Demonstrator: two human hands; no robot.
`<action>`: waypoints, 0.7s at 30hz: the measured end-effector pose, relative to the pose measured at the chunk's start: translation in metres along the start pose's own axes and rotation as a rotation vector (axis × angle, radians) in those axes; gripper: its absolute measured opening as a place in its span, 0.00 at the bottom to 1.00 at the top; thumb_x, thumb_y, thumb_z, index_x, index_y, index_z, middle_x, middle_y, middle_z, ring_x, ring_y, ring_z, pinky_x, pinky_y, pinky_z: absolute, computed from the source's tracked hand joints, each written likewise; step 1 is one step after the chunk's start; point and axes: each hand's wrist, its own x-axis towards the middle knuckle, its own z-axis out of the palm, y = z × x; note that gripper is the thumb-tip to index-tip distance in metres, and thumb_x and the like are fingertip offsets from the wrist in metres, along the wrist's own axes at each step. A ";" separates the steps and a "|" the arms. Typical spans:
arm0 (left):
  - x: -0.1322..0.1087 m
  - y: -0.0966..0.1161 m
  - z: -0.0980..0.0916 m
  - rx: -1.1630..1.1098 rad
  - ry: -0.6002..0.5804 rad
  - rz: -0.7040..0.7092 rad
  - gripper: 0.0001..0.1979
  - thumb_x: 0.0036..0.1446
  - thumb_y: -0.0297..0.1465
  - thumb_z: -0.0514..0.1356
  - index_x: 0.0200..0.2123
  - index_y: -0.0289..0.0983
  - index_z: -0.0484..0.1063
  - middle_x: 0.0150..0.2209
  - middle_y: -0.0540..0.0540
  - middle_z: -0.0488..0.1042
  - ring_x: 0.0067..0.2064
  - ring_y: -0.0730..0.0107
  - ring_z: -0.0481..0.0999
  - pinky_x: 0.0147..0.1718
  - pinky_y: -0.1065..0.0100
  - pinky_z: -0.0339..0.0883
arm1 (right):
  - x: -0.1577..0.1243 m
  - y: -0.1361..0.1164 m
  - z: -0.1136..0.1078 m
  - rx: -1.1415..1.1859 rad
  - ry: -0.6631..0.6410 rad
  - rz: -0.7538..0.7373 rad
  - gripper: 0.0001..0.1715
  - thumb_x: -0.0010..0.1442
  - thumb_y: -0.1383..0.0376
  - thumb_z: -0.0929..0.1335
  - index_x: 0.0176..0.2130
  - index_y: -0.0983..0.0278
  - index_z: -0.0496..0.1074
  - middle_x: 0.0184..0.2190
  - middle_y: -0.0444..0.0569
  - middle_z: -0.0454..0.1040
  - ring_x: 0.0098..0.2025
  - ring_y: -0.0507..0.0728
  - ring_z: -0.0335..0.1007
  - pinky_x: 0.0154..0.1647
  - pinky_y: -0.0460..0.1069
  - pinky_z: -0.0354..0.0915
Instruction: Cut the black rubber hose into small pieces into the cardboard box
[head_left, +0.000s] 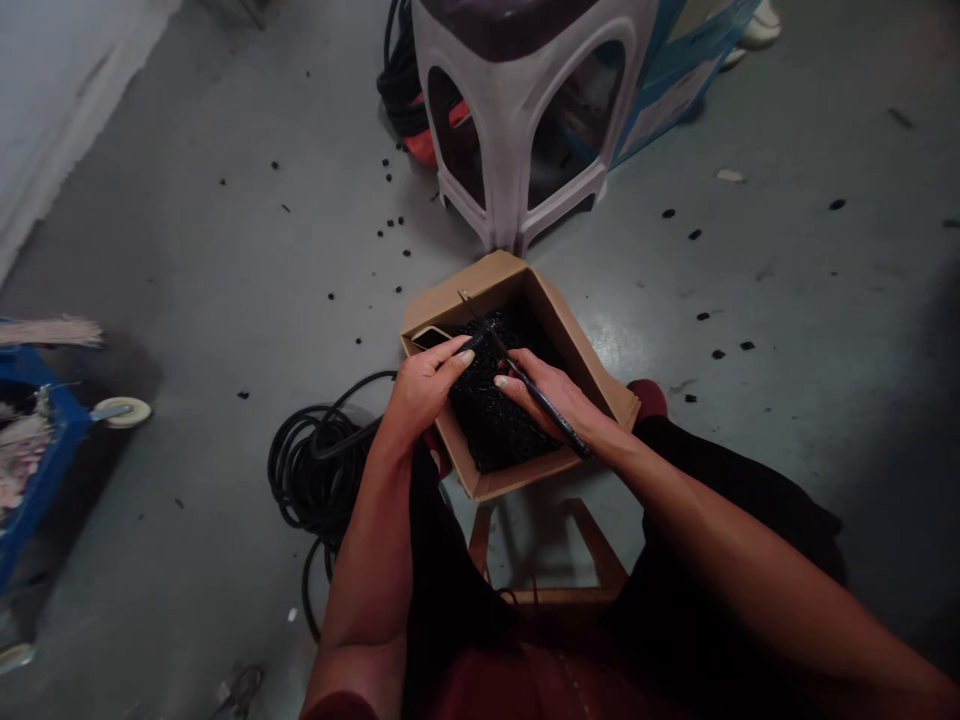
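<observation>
The left hand (424,388) is held over the open cardboard box (577,380), and its fingers (457,352) are half curled above the black granules (499,410). It cannot be told if something small is pinched by these fingers. The right hand (544,393) is closed around a slim dark tool (536,390), which is laid across the fingers and is pointing up toward the far corner of the box. The exact kind of this tool cannot be told from this view. The box is kept between the person's knees, just above a wooden stool frame (600,560), and the granules are filling most of its inside. A flat pale object (431,337) is lying at the box's left corner, beside the granules.

Many black bits (390,230) are scattered on the grey floor (787,280). A coil of black cable (319,475) is lying on the floor just left of the person's left arm. A white plastic stool (510,130) is standing beyond the box, and a blue crate (45,440) is seen at the left edge, with a small caster wheel (122,412) beside it
</observation>
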 end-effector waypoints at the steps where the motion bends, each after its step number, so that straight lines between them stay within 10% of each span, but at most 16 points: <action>1: 0.000 0.000 0.000 -0.004 0.002 -0.001 0.18 0.60 0.35 0.56 0.50 0.37 0.76 0.53 0.45 0.76 0.54 0.62 0.74 0.58 0.59 0.63 | 0.000 0.000 0.000 -0.005 0.000 0.003 0.21 0.65 0.53 0.60 0.50 0.64 0.64 0.44 0.53 0.72 0.45 0.61 0.70 0.45 0.53 0.63; 21: 0.000 -0.009 -0.006 0.078 0.050 0.015 0.17 0.59 0.35 0.57 0.49 0.37 0.77 0.52 0.43 0.76 0.55 0.62 0.74 0.59 0.60 0.61 | 0.001 0.004 0.002 -0.130 -0.032 0.106 0.18 0.63 0.50 0.61 0.42 0.61 0.66 0.32 0.49 0.74 0.35 0.60 0.71 0.31 0.48 0.57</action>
